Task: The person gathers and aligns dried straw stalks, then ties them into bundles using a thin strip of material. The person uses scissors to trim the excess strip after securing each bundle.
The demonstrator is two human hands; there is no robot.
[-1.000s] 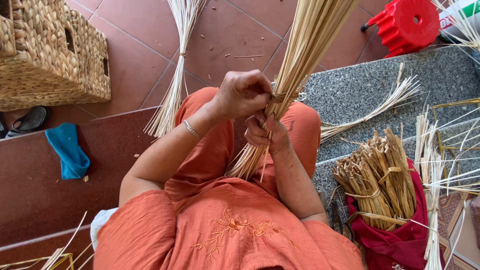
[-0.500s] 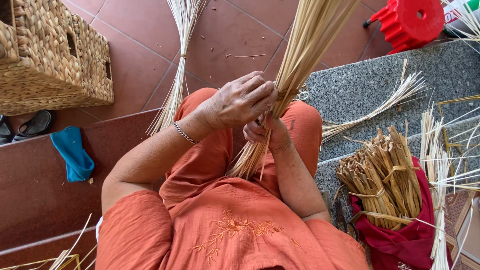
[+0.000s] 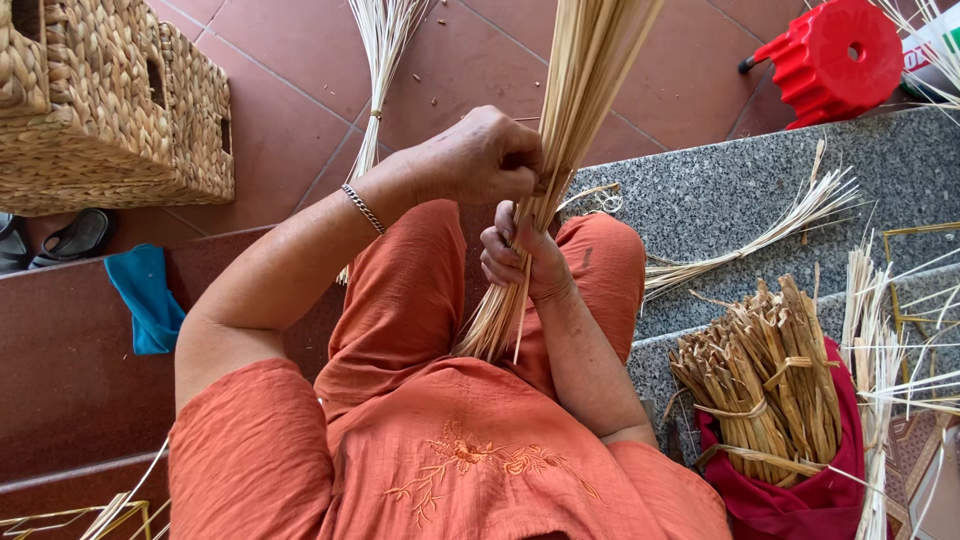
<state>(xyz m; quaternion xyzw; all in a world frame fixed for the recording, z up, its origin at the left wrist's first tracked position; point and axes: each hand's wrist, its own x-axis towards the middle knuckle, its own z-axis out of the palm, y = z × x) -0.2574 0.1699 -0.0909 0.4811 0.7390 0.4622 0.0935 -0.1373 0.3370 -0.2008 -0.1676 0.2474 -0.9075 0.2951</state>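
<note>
Soft, even daylight fills the scene, bright enough that the red tile floor (image 3: pixel 290 60) and the grey granite step (image 3: pixel 740 190) show their colour and grain plainly, with no hard glare anywhere. Shadows are faint and diffuse: a dim patch lies under the woven basket (image 3: pixel 110 110) at far left, and the orange trousers (image 3: pixel 420 290) darken in the folds beneath the left hand (image 3: pixel 485 155) and right hand (image 3: pixel 520 255). Focus is sharp across the middle, the straw bundle (image 3: pixel 560 150) crisp strand by strand, while the wide lens bends the edges, and the thin stalks (image 3: pixel 900 330) at right look slightly washed out.
</note>
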